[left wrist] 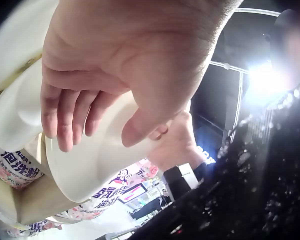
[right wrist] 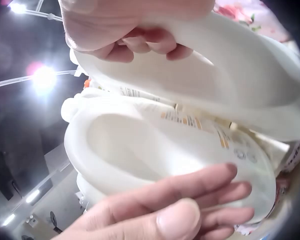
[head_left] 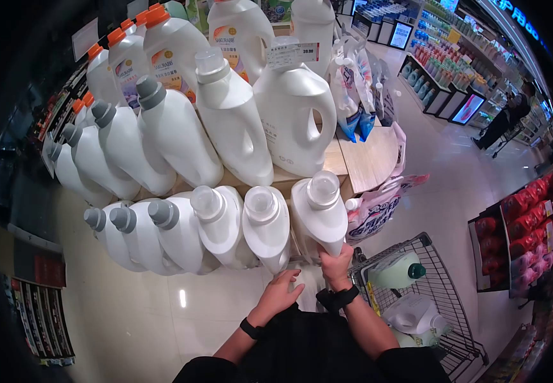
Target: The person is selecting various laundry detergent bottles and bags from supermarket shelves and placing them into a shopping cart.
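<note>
Where the lower tier of the display ends on the right, the white jug point(head_left: 320, 217) lies tilted, cap toward the camera and base toward the person. It sits just beside the other jugs in its row and is the last before the corner.

The right hand point(head_left: 336, 263) holds this jug at its near end. In the right wrist view its fingers point(right wrist: 140, 47) are curled through and around the moulded handle point(right wrist: 140, 72). Judged from that grip, the handle is taken because it is the only part narrow enough for one hand to close on.

The left hand point(head_left: 281, 292) holds nothing. Its fingers are extended and slightly spread at the base of the neighbouring jug point(head_left: 267, 226). In the right wrist view they lie along that jug's side, but contact cannot be confirmed. This position would steady the neighbour, since the jugs lean on one another.

Above, the upper-tier jugs point(head_left: 292, 112) stand on a wooden shelf point(head_left: 369, 159), one carrying a price tag point(head_left: 292, 55).

To the person's right a wire cart point(head_left: 445, 281) stands near the display. It contains a green-capped bottle point(head_left: 396, 271) and another white container.
</note>
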### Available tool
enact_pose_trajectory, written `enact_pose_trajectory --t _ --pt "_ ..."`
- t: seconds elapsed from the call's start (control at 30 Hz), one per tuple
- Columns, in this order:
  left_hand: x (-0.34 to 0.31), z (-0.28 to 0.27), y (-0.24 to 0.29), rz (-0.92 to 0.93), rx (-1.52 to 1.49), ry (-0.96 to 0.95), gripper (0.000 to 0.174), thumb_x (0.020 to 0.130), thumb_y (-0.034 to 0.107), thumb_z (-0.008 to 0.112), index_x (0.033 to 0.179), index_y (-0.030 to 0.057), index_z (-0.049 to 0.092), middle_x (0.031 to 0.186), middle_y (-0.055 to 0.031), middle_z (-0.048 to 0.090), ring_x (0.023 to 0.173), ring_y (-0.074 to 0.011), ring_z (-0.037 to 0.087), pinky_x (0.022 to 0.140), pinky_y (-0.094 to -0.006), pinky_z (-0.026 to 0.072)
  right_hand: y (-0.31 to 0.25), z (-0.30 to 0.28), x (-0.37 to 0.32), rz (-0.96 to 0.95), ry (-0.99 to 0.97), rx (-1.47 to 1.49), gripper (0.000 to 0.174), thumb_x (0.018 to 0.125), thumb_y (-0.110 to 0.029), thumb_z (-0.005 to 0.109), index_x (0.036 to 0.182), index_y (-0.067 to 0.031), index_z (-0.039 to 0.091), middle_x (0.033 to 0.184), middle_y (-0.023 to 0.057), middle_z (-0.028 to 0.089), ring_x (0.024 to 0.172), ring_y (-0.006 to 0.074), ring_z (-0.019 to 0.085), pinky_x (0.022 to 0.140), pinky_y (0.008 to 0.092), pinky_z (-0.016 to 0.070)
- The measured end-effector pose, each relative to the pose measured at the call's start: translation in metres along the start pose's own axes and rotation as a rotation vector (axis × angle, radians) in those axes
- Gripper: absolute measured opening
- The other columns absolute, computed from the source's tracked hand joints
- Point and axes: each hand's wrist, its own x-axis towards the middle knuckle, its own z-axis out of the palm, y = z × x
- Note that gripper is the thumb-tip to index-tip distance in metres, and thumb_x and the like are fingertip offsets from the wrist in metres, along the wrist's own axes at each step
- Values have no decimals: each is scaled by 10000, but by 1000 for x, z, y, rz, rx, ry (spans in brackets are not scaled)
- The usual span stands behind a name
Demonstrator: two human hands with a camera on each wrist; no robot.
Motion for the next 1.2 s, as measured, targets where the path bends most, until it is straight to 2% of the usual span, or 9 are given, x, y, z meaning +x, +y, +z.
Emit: enact_pose_trajectory --t 0.13,0.27,0.4,0.53,0.63,0.67,0.77,0.8,1.2 --pt "3 2 19 -13 -123 30 557 832 207 681 1301 -3 467 1215 -178 584 1098 -281 598 947 -376 472 -43 -28 5 -78 -84 -96 157 727 -82 688 829 37 686 730 72 693 691 109 642 627 272 493" --pt "11 -4 37 -12 -269 40 744 792 235 742 1364 -59 368 1296 -244 519 1155 -317 565 973 -397 458 -82 -79 -13 -28 -181 -134 217 667 -77 700 853 35 697 733 132 702 680 157 686 624 297 520" --pt "10 -3 95 128 -221 112 958 660 213 854 1419 3 309 1357 -191 480 1267 -300 472 1055 -404 379 -114 -145 -38 -22 -235 -111 210 642 -42 686 838 32 694 697 117 686 637 144 663 608 282 508" --pt "42 4 119 214 -294 -240 1039 548 219 917 1409 50 361 1335 -115 503 1242 -240 474 1049 -371 365 -159 -210 -61 23 -239 39 173 638 -16 673 803 31 695 695 73 685 617 145 647 599 258 493" --pt "72 24 120 263 -447 -548 1049 510 239 936 1386 42 392 1298 -88 524 1196 -211 493 1026 -357 376 -201 -236 -73 109 -33 144 230 646 15 647 871 47 682 649 41 648 577 135 611 554 268 472" --pt "78 35 134 383 -451 -543 1024 517 274 934 1363 32 411 1250 -73 544 1148 -184 510 998 -339 391 -215 -246 -74 215 34 314 263 659 26 624 919 56 658 605 33 602 515 121 557 527 272 453" --pt "76 53 195 280 -534 -586 1000 541 315 923 1348 16 413 1239 -81 549 1130 -180 526 968 -330 415 -227 -296 -70 408 115 620 296 700 40 556 995 59 582 495 -1 432 364 86 364 462 283 392" --pt "70 57 214 247 -540 -593 945 590 363 894 1324 -2 424 1214 -109 563 1109 -188 544 940 -328 435 -225 -308 -67 403 141 670 132 744 13 537 875 19 550 465 -15 340 332 80 296 458 281 386" --pt "31 74 280 231 -205 -643 637 797 290 707 1271 -37 435 1139 -160 591 1044 -218 574 920 -348 441 -168 -383 -88 473 144 1046 108 838 -31 505 736 -69 513 457 -47 355 345 77 361 506 273 439"
